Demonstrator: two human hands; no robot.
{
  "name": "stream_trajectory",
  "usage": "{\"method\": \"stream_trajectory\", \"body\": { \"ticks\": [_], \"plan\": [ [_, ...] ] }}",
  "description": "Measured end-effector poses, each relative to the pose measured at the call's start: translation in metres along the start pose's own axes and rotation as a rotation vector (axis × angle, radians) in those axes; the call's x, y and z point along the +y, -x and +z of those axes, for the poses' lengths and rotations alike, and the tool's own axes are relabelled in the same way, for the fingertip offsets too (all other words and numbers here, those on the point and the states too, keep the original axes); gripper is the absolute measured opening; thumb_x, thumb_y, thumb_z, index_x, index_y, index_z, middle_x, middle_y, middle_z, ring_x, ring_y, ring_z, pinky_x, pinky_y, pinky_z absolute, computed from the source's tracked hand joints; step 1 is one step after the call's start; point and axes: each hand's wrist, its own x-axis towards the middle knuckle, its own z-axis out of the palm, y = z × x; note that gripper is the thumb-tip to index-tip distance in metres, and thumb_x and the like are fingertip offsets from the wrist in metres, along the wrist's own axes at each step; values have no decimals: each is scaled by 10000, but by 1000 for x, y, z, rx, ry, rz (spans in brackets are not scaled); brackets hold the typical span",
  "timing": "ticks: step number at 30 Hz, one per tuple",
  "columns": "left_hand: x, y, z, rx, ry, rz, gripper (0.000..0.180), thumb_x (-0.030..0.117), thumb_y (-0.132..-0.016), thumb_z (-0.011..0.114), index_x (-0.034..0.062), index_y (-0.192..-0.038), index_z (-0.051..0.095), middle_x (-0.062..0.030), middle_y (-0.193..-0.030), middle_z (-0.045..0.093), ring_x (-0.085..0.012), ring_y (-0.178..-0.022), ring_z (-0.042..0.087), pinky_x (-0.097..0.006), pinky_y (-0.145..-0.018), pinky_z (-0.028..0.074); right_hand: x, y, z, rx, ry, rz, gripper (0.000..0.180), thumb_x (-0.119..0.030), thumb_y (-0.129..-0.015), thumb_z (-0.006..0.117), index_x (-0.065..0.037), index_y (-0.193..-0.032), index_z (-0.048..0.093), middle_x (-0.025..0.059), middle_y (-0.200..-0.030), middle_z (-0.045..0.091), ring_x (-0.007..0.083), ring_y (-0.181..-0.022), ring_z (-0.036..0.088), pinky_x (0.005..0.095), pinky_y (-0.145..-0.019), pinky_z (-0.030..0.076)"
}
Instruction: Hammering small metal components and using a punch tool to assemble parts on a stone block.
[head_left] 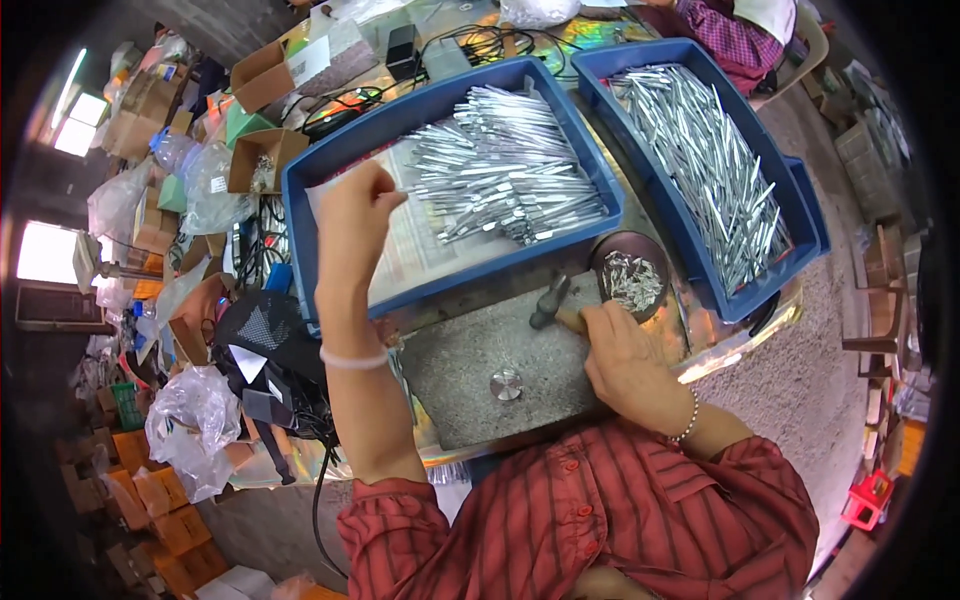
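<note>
Left hand (352, 215): raised over the near blue tray (310, 215), at about 10 o'clock from the grey work plate (460, 355). Fingers curled into a closed pinch at the left end of the pile of metal strips (505, 165); one thin strip looks caught between the fingertips, though the view is too small to be sure. White band (352, 358) on the forearm.

Right hand (625, 360): resting on the work plate's 3 o'clock edge, closed round the wooden handle of a small hammer (550, 303). The dark hammer head lies at 12 o'clock on the plate, touching its surface. Beaded bracelet (686, 420) at the wrist.

Work plate: flat grey slab directly before the person, with a round metal stud (506, 384) standing near its middle, well apart from both hands.

Round dish (632, 275): dark, holding small shiny metal pieces, at 1 o'clock from the plate, just beside the hammer head.

Second blue tray (790, 215): at 2 o'clock, filled with long metal strips lying lengthwise.

Surroundings: cardboard boxes (262, 160), clear plastic bags (190, 420) and black cables (340, 100) at 9 to 11 o'clock; another person's checked sleeve (725, 35) at 1 o'clock beyond the trays.
</note>
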Motion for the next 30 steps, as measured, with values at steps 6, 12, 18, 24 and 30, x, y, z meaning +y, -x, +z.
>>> {"method": "stream_trajectory", "body": {
  "ticks": [6,12,18,24,30],
  "plan": [
    [77,96,-46,265,204,-43,76,-15,-766,634,-19,-801,567,-70,-677,560,-98,-596,514,-227,-556,413,41,8,-9,316,-272,25,305,-59,-742,569,7,-1036,519,167,-888,568,300,-768,549,370,-662,428],
    [93,182,-43,35,100,-58,151,-69,-702,633,2,-814,560,-117,-748,536,-268,-671,519,-330,-587,405,83,-7,-11,293,-226,200,252,-51,-711,600,36,-940,543,143,-752,516,270,-652,508,344,-587,402],
    [83,206,-24,-47,113,18,122,-27,-713,632,8,-800,555,-132,-751,523,-303,-700,513,-360,-613,401,93,-26,9,293,-73,168,335,-68,-721,623,21,-1040,567,160,-900,600,276,-772,585,317,-707,468],
    [74,215,1,112,227,30,163,6,-718,641,25,-845,541,-115,-781,509,-297,-742,520,-373,-633,417,95,-28,13,135,-53,299,225,-143,-783,637,33,-903,563,143,-707,575,187,-622,506,322,-607,431],
    [61,223,19,267,353,26,174,29,-727,647,27,-862,538,-108,-796,497,-281,-748,524,-358,-620,435,108,-30,22,154,-90,255,191,-123,-797,599,50,-829,525,130,-631,486,168,-580,412,321,-555,391]
  ]
}}
